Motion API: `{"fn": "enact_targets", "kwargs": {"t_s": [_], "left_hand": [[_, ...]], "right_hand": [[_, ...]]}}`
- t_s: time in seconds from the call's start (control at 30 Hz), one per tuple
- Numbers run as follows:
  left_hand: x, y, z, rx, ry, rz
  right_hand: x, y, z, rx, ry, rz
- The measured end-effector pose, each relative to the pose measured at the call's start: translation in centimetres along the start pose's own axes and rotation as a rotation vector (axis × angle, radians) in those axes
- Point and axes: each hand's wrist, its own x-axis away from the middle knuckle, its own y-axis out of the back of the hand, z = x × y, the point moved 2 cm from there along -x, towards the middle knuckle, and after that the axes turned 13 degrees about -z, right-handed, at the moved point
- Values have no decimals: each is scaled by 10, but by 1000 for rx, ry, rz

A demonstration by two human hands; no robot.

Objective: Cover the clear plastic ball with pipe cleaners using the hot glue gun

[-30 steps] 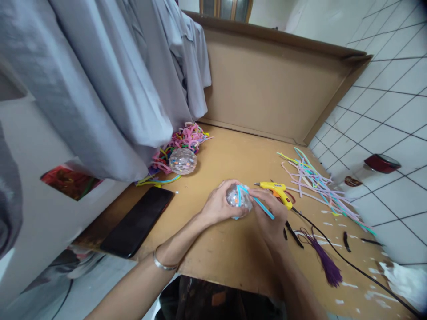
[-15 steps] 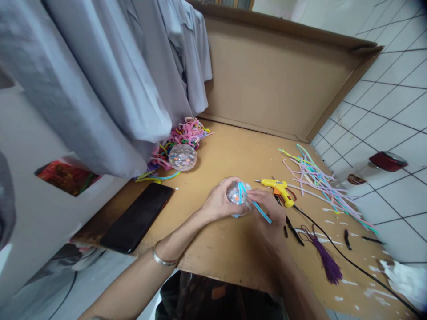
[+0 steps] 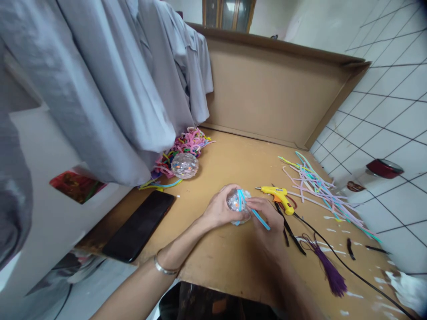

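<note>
My left hand (image 3: 220, 208) is wrapped round the left side of a clear faceted ball (image 3: 235, 203) with coloured bits showing inside. A light-blue pipe cleaner (image 3: 261, 220) runs over the ball's upper face in a narrow bend, its loose end slanting down to the right. Thumb and fingers of my right hand (image 3: 267, 215) pinch that strip against the ball's right side. Just beyond my right hand lies a yellow glue gun (image 3: 275, 194), nozzle pointing left. My fingers partly hide the ball.
A second clear ball (image 3: 185, 166) sits by a heap of pipe cleaners (image 3: 190, 143). Left is a black phone (image 3: 140, 226); right are pastel pipe cleaners (image 3: 313, 186), a purple tassel (image 3: 330, 271), a black cord (image 3: 347, 262) and a red-lidded jar (image 3: 383, 169). Grey cloth (image 3: 133, 89) hangs at left.
The whole view has shifted slightly, so the table things sit lower in the picture. Both hands keep nearly the same hold on the ball and the blue pipe cleaner.
</note>
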Motion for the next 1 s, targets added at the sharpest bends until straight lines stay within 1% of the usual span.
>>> {"fn": "enact_targets", "kwargs": {"t_s": [0.07, 0.27, 0.47, 0.53, 0.63, 0.7, 0.8, 0.9, 1.0], "left_hand": [[0, 0, 0, 6, 9, -2], [-1, -2, 3, 32, 26, -7], [-3, -2, 4, 33, 41, 11], [-3, -1, 3, 2, 36, 4], [-3, 1, 2, -110, 22, -39], [-3, 1, 1, -113, 25, -36], [-3, 0, 0, -58, -20, -19], [-3, 1, -1, -63, -96, -40], [-2, 2, -2, -64, -120, -49]], "right_hand": [[-1, -1, 2, -21, -6, -21], [0, -2, 2, -37, -50, -27], [-2, -3, 2, -36, -10, -43], [-3, -3, 3, -28, -16, -38], [-3, -3, 3, -10, -27, 3], [-3, -4, 3, -7, -24, 14], [-3, -3, 5, -9, -13, 1], [-5, -3, 7, 14, -16, 18], [-6, -3, 9, 33, -11, 31]]}}
